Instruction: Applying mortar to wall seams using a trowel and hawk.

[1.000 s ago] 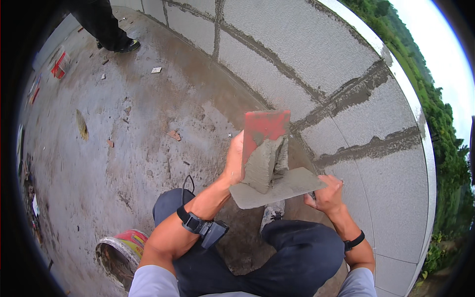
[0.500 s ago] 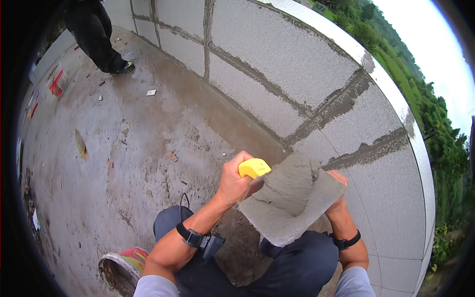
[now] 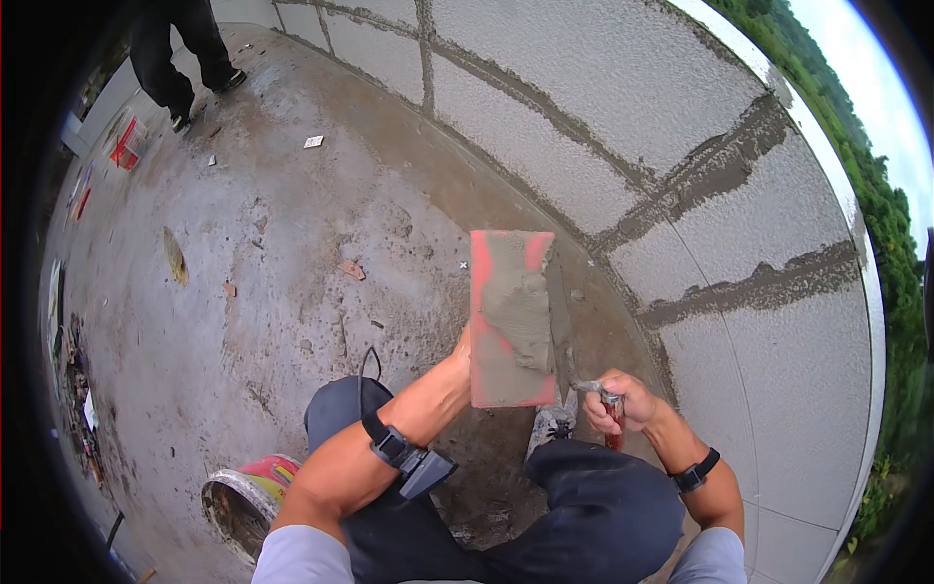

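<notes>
My left hand (image 3: 464, 346) holds up a red rectangular plastering float (image 3: 481, 389); the float hides the fingers and its handle. Wet grey mortar (image 3: 519, 311) lies smeared and heaped across the float's face, with red showing along the edges. On the right, my right hand (image 3: 628, 398) is closed round the reddish-brown handle of a trowel (image 3: 612, 414). The trowel's bent metal neck leads to a grey blade seen nearly edge-on, close beside the float's right side. Whether blade and float touch, I cannot tell.
A curving wall of pale blocks (image 3: 788, 389) with mortar joints runs along the right. Left of my knees stands a mortar-stained bucket (image 3: 241, 506). Chips lie on the rough concrete floor (image 3: 292, 243). Another person (image 3: 180, 58) stands far left, near a red-and-white bucket (image 3: 127, 144).
The float has turned its mortar-covered face into view, hiding its yellow handle. My right hand has lowered, tipping the mortar-covered trowel blade edge-on. The other person's legs have moved apart.
</notes>
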Demonstrator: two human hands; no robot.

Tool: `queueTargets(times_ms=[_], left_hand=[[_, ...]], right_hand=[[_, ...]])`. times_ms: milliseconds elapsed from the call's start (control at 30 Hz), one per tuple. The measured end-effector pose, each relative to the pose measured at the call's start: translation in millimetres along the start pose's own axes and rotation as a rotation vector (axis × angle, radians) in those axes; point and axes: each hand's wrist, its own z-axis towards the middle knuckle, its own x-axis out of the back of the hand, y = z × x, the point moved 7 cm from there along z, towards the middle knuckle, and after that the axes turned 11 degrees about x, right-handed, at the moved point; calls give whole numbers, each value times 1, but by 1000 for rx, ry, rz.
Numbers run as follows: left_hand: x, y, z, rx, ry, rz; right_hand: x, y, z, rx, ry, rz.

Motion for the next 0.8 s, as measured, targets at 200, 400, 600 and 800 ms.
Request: queueTargets(times_ms=[200,400,600,800], left_hand=[[19,31,-4,-68,102,-6],[33,19,1,-7,298,301],[30,1,1,172,284,188],[-9,-3,10,92,97,474]], right_hand=[[44,-6,-53,-47,365,-400],[-4,-103,-69,284,378,-1247],[-16,-107,-65,176,304,-1520],[-12,-100,-64,113,336,-1543]])
